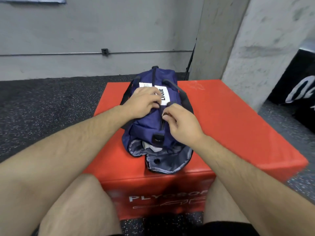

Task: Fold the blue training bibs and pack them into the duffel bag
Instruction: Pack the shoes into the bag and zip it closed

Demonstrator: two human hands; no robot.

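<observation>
Grey concrete wall (119, 23) at back, black speckled rubber floor (42, 103) below it. Big red padded plyo box (238, 125) w/ white lettering on its front sits centre, btwn the person's bare knees. Black box w/ white print (293, 92) stands off to the R, apart from the red one.

Navy nylon duffel bag (144, 126) lies lengthwise on top of the red box, near end towards the camera, black straps hanging down both sides. Near-end pocket (163, 160) gapes, grey lining showing, sthg white inside; can't tell what.

L hand (141, 101) rests on the bag's top, fingers bent, tips gripping the fabric just L of the zip line, partly over a white rectangular label w/ black letters (164, 97). R hand (184, 123) sits just R of the zip, thumb + forefinger pinching the small dark zip pull (165, 114), other fingers curled in. Zip looks done up from the pull to the near end.
</observation>
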